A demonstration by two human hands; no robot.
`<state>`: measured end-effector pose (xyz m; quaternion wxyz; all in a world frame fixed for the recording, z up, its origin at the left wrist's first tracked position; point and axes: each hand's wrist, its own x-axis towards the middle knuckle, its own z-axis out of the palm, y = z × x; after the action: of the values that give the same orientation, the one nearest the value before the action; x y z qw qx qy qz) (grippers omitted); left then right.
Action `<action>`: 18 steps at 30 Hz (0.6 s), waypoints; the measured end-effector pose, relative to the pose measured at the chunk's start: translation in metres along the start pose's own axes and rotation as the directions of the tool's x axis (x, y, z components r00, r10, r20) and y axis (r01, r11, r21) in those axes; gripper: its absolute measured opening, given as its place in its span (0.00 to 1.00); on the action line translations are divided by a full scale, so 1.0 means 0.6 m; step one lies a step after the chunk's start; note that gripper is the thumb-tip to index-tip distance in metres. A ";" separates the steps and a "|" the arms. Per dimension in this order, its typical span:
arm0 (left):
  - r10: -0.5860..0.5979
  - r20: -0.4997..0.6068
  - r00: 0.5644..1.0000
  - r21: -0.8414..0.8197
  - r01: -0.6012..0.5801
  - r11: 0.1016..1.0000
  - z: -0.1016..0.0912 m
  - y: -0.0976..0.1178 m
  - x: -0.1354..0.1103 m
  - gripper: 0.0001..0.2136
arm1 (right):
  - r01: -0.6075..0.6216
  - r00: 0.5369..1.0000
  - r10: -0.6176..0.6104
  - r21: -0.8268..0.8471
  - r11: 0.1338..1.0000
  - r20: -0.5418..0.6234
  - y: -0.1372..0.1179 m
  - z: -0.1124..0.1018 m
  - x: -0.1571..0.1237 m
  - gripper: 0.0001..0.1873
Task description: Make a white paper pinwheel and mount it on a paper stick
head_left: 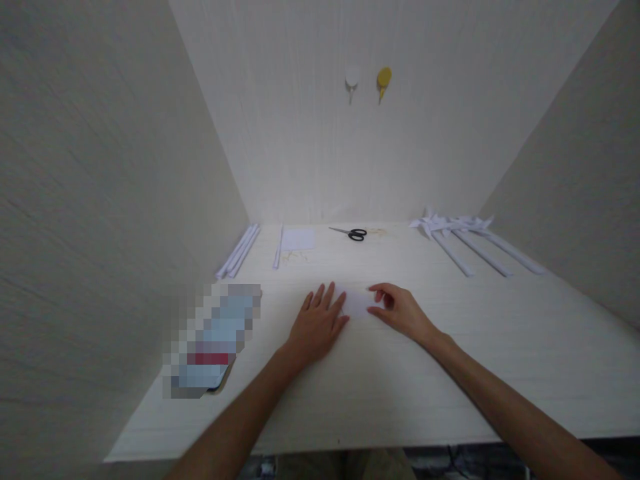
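A small piece of white paper lies on the table between my two hands. My left hand rests flat over its left side, fingers spread. At the paper's right edge is my right hand, its thumb and index finger apart and curved, with the fingertips touching or very near the paper. Nothing shows gripped between those fingers. The part of the paper under my left hand is hidden.
Black-handled scissors lie at the back, right of a white paper square and a thin paper roll. Rolled paper sticks lie left; paper pinwheels lie right. A blurred phone sits front left.
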<state>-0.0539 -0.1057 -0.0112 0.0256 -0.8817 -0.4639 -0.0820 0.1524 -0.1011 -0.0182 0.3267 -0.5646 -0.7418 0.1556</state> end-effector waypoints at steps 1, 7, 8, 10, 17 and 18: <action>-0.002 -0.001 1.000 0.000 0.002 1.000 0.000 0.000 0.000 0.23 | -0.012 1.000 0.011 0.028 1.000 0.025 0.000 0.001 0.001 0.16; -0.029 0.010 1.000 -0.008 0.029 1.000 0.001 0.003 0.003 0.24 | -0.057 0.994 0.066 -0.111 0.992 0.084 -0.003 0.000 0.000 0.13; -0.032 0.011 0.999 -0.012 0.032 0.999 0.001 0.003 0.004 0.24 | -0.043 0.992 0.060 -0.153 0.987 0.109 -0.007 -0.002 0.000 0.11; -0.035 0.010 0.999 -0.025 0.035 0.999 0.001 0.003 0.005 0.24 | -0.032 0.985 0.067 -0.214 0.976 0.160 -0.016 -0.006 0.002 0.08; -0.058 -0.030 0.998 -0.180 0.051 0.982 0.008 -0.001 0.003 0.25 | -0.089 0.960 0.130 -0.168 0.982 0.248 -0.020 -0.016 0.021 0.07; -0.070 -0.034 0.997 -0.236 0.060 0.970 0.009 -0.003 0.003 0.26 | -0.107 0.961 0.133 -0.118 0.987 0.243 -0.015 -0.015 0.023 0.07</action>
<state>-0.0535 -0.1025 -0.0166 -0.0716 -0.8610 -0.4790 -0.1555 0.1494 -0.0921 -0.0019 0.1906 -0.6006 -0.7485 0.2065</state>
